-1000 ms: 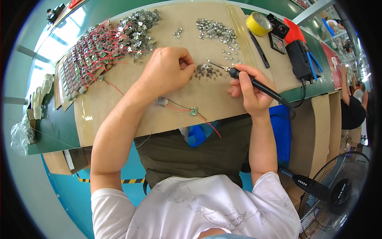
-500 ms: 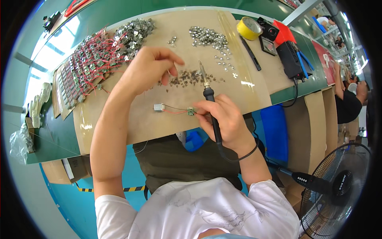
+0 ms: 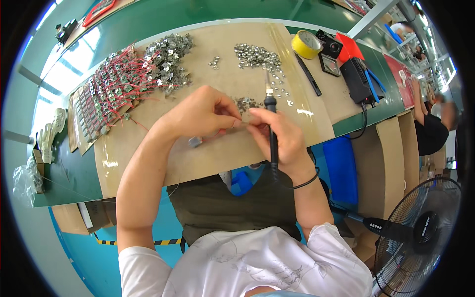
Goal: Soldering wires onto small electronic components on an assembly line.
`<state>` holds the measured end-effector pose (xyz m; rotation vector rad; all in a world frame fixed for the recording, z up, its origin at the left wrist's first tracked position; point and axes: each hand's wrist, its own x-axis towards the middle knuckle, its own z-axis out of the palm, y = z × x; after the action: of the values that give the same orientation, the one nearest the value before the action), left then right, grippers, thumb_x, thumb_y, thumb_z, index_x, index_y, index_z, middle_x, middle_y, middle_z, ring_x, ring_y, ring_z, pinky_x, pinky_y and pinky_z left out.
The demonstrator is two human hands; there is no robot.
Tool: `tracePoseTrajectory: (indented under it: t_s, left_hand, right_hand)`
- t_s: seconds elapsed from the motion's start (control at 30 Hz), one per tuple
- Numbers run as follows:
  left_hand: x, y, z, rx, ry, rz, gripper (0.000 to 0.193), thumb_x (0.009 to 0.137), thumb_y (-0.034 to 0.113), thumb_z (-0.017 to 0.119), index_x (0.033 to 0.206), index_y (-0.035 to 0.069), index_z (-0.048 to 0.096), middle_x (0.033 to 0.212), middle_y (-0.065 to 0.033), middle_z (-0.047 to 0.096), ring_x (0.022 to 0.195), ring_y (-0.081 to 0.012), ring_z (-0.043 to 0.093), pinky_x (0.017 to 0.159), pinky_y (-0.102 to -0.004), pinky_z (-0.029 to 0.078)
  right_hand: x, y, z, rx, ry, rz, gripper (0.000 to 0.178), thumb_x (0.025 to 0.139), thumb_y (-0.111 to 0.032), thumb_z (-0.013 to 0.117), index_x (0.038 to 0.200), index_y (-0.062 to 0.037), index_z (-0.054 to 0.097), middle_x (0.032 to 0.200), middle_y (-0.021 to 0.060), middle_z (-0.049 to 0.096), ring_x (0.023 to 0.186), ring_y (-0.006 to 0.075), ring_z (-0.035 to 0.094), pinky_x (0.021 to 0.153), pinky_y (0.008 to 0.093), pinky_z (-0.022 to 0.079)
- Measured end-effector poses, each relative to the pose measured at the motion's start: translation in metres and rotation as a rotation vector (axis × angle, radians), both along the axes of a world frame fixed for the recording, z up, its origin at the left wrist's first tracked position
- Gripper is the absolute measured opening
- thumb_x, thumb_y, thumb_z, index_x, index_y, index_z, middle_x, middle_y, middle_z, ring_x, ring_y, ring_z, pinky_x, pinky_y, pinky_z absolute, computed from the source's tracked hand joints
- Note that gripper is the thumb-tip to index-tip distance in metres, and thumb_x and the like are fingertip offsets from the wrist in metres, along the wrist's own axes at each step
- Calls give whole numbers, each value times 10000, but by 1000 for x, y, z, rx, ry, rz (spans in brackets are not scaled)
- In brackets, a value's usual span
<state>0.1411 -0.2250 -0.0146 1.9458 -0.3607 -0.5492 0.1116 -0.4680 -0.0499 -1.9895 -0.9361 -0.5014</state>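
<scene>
My right hand (image 3: 286, 141) holds a soldering iron (image 3: 271, 111), its black handle lying across the palm and its metal tip pointing away from me. The thumb and forefinger of that hand come together close to the fingertips of my left hand (image 3: 210, 114). My left hand is closed in a pinch, and what sits between its fingertips is too small and covered to make out. Beside the left hand, on the brown board (image 3: 148, 158), lies a small silver-grey block (image 3: 195, 142). The little green circuit board wired to it is hidden by my fingers.
Small dark bits (image 3: 245, 104) lie just beyond my hands. Farther back is a heap of shiny metal pieces (image 3: 257, 57). Red-wired circuit boards (image 3: 114, 84) and metal clips (image 3: 170, 54) pile up at left. Yellow tape (image 3: 307, 44) and a black soldering station (image 3: 357, 79) stand at right.
My left hand has come down and right, closing its fingers at my right fingertips. The soldering iron has tilted more upright. The green board is now covered.
</scene>
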Motion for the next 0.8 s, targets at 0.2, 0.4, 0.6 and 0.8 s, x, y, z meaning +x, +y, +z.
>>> tracePoseTrajectory:
  t_s: [0.2,0.4,0.6,0.8]
  left_hand:
    - [1,-10,7,34,33,129,133,920,104,784,924,-26,755,735,-41,716,611,-69,647,541,-245,492]
    - [0,-19,-14,130,-237,338,183,892,147,796,887,-28,740,708,-83,701,604,-140,651,572,-320,514]
    - [-4,-27,-24,320,-565,326,146,861,130,705,876,-12,738,911,-218,731,876,-405,712,813,-482,578]
    - [-4,-33,-24,382,-578,335,154,879,144,702,885,-5,738,954,-212,734,902,-417,709,829,-494,573]
  right_hand:
    - [-1,-1,-3,29,10,-146,437,833,96,816,1233,-35,699,904,101,755,757,193,740,659,303,598]
    - [-6,10,-1,-16,-7,6,405,881,81,790,1264,-21,705,877,102,756,716,165,730,672,294,596]
    - [12,-28,4,139,262,31,324,1028,-79,694,1323,53,674,833,91,753,686,140,721,683,298,622]
    - [18,-39,-5,308,414,0,245,1020,-40,667,1234,72,713,832,104,737,656,121,701,643,305,645]
